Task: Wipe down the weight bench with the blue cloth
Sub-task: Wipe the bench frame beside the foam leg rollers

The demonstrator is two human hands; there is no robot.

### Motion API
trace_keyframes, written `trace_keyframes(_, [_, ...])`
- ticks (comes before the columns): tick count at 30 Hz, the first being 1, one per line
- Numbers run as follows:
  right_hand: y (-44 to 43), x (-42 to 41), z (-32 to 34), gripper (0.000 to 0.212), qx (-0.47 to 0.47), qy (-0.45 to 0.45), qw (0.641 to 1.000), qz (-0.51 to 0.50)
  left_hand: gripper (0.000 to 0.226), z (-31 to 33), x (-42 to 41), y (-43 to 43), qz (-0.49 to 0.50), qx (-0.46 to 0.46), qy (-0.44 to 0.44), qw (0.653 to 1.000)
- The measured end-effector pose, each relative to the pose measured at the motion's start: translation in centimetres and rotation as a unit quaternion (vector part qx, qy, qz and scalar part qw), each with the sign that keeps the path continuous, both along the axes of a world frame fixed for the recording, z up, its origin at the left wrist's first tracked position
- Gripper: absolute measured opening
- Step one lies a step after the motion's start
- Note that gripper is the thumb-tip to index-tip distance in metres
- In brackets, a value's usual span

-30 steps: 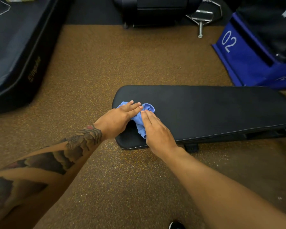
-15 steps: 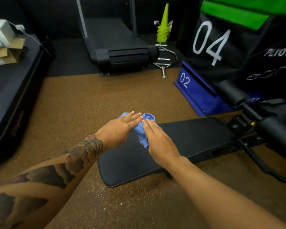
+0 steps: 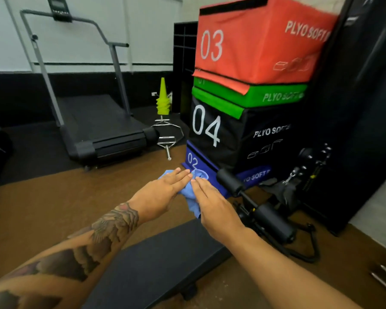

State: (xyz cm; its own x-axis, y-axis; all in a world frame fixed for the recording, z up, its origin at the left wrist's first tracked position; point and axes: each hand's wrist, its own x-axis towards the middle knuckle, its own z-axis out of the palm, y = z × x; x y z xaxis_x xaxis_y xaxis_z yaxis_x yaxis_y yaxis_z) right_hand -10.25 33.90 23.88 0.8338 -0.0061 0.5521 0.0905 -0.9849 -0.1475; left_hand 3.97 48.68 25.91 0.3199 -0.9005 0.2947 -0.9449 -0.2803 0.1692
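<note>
The black padded weight bench (image 3: 161,262) runs from the bottom of the head view up toward the middle. A crumpled blue cloth (image 3: 188,192) sits bunched between my two hands near the pad's far end. My left hand (image 3: 163,195) lies on the cloth's left side with straight fingers. My right hand (image 3: 216,208) presses the cloth's right side, fingers also straight, fingertips nearly meeting the left's. The hands hide the pad's far edge, so I cannot tell whether the cloth touches the pad.
The bench's black foam leg rollers (image 3: 230,179) and frame lie just right of my hands. Behind them stands a stack of plyo boxes: blue 02 (image 3: 194,162), black 04 (image 3: 221,134), a green one, red 03 (image 3: 250,41). A treadmill (image 3: 98,126), yellow cones (image 3: 163,99) and a metal bar handle (image 3: 167,139) stand further back.
The view has tilted up and turned along the bench. Both hands have moved with the cloth from the pad's end near its left edge toward the roller end, keeping the same flat pose.
</note>
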Motion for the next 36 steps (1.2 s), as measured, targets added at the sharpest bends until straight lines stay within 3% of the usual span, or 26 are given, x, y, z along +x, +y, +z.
trace_keyframes(5, [-6.5, -3.4, 7.9, 0.087, -0.041, -0.002, 0.998, -0.047, 0.078, 7.2, -2.7, -7.6, -0.027, -0.020, -0.010, 0.999])
trace_keyframes(11, [-14.6, -7.3, 16.4, 0.068, -0.052, 0.006, 0.996, -0.073, 0.072, 15.5, -6.0, -16.5, -0.077, -0.047, -0.040, 0.995])
trace_keyframes(19, [-22.6, -11.2, 23.7, 0.077, -0.077, 0.019, 0.991, -0.110, 0.064, 22.0, -8.9, -25.9, -0.122, -0.088, -0.080, 0.985])
trace_keyframes(22, [-24.9, -12.3, 25.9, 0.072, -0.090, 0.014, 0.987, -0.129, 0.065, 23.8, -9.4, -28.8, -0.140, -0.099, -0.083, 0.982])
trace_keyframes(29, [-28.7, -12.6, 27.9, 0.067, -0.077, 0.027, 0.980, -0.180, 0.065, 25.3, -8.5, -34.3, -0.168, -0.106, -0.070, 0.978])
trace_keyframes(36, [-30.7, -12.4, 24.5, 0.066, -0.029, 0.067, 0.962, -0.264, 0.064, 22.3, -7.4, -39.0, -0.251, -0.091, -0.055, 0.962])
